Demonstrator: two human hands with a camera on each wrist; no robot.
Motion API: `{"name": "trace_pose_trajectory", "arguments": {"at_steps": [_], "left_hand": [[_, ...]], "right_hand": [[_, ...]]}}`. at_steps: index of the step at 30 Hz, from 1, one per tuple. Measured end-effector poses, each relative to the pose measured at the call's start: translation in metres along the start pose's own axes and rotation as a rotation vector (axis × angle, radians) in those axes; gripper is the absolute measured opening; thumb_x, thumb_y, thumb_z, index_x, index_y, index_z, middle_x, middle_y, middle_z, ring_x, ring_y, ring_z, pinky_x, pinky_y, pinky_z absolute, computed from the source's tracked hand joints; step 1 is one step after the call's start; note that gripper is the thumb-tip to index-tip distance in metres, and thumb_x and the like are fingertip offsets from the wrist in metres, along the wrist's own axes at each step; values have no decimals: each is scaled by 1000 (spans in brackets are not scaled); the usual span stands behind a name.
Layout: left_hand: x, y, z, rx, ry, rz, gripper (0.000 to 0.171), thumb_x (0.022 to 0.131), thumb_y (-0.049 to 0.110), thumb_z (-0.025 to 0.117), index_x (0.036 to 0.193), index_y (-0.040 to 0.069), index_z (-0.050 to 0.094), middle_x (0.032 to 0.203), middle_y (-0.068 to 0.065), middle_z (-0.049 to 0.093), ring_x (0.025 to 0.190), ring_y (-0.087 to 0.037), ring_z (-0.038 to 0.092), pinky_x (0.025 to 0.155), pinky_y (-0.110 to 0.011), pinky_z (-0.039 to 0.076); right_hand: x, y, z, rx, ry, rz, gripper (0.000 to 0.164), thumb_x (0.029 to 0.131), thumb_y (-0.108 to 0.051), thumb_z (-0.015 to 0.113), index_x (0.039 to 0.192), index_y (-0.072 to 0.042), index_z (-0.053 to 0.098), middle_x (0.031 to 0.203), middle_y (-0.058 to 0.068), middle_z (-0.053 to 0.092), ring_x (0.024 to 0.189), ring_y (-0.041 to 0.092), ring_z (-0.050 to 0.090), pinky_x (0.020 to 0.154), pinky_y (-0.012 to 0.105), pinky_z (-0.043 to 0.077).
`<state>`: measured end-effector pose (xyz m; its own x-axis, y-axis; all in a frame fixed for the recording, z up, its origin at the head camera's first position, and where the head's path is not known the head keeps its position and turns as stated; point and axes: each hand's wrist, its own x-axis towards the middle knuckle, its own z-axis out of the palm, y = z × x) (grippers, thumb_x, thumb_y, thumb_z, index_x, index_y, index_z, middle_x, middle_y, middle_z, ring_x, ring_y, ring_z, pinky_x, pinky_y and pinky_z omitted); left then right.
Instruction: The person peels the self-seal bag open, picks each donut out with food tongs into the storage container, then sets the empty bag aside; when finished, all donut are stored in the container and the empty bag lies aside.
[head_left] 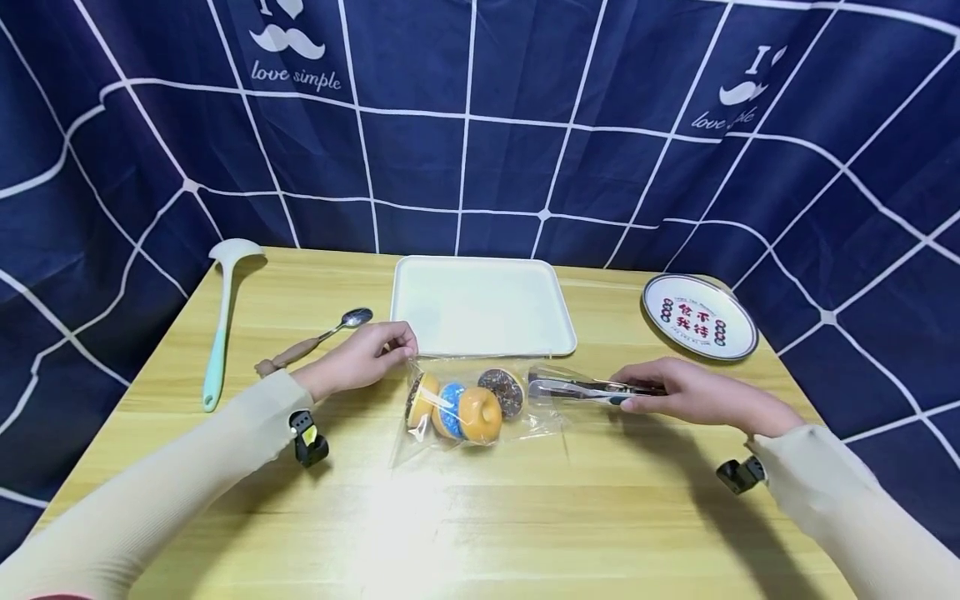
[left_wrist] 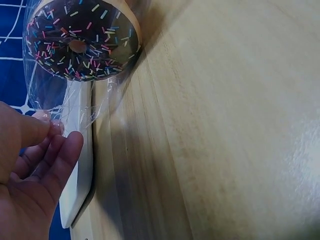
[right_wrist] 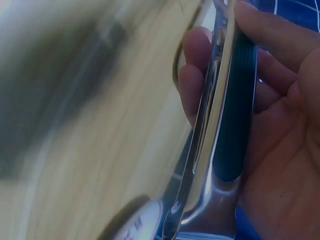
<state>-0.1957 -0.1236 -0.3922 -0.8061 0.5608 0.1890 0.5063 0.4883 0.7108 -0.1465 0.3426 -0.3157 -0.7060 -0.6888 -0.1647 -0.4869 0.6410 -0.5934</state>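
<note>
Head view: what is in play?

A clear bag (head_left: pixel 528 429) on the wooden table (head_left: pixel 600 500), near the middle, with donuts (head_left: pixel 480 415) inside it. 2 have dark, sprinkled tops: 1 at the group's 9 o'clock, the other at its 2 o'clock. Blue icing and plain tan dough show between them.

And the left hand (head_left: pixel 367 354)?

At the bag's 10 o'clock, pinching the film between thumb and fingers. The left wrist view shows a sprinkled top close by.

The right hand (head_left: pixel 690 392)?

Off at the bag's 3 o'clock, curled around metal tongs (head_left: pixel 600 388) with a green inlay. Their far end points toward 9 and overlaps the bag's edge, well short of the tan dough.

What else is about?

A white tray (head_left: pixel 482 304) at the bag's 12 o'clock, a round plate (head_left: pixel 693 312) with red characters at 2, and toward 10 a spoon (head_left: pixel 313 342), then farther out a mint-handled ladle (head_left: pixel 223 325).
</note>
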Motion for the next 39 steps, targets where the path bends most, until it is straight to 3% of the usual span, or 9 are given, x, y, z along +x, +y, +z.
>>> {"name": "trace_pose_trajectory", "arguments": {"at_steps": [12, 21, 33, 39], "left_hand": [[2, 3, -1, 6, 0, 20, 8, 102, 2, 62, 95, 4, 66, 89, -11, 70, 83, -13, 59, 76, -26, 52], [1, 1, 0, -15, -4, 3, 8, 102, 2, 61, 96, 3, 67, 92, -12, 70, 86, -15, 61, 79, -27, 53], [0, -4, 0, -19, -10, 17, 8, 103, 5, 62, 96, 5, 67, 92, -10, 71, 88, -14, 63, 84, -30, 56], [-2, -6, -3, -27, -7, 11, 9, 103, 4, 62, 95, 5, 67, 90, -10, 69, 85, -14, 60, 79, -28, 53]], "right_hand": [[15, -8, 14, 71, -73, 54, 20, 105, -18, 63, 118, -5, 70, 92, 8, 72, 80, 4, 63, 71, 22, 54], [17, 0, 16, 58, -44, -3, 16, 106, -16, 61, 115, -7, 71, 82, 4, 70, 71, 5, 59, 63, 21, 50], [-5, 21, 7, 208, -74, -8, 22, 106, -8, 58, 123, -1, 69, 85, 12, 72, 73, 6, 61, 63, 25, 51], [-21, 33, -13, 299, -116, 16, 28, 107, -3, 53, 130, 5, 65, 98, 5, 77, 89, 7, 71, 81, 24, 58]]}}
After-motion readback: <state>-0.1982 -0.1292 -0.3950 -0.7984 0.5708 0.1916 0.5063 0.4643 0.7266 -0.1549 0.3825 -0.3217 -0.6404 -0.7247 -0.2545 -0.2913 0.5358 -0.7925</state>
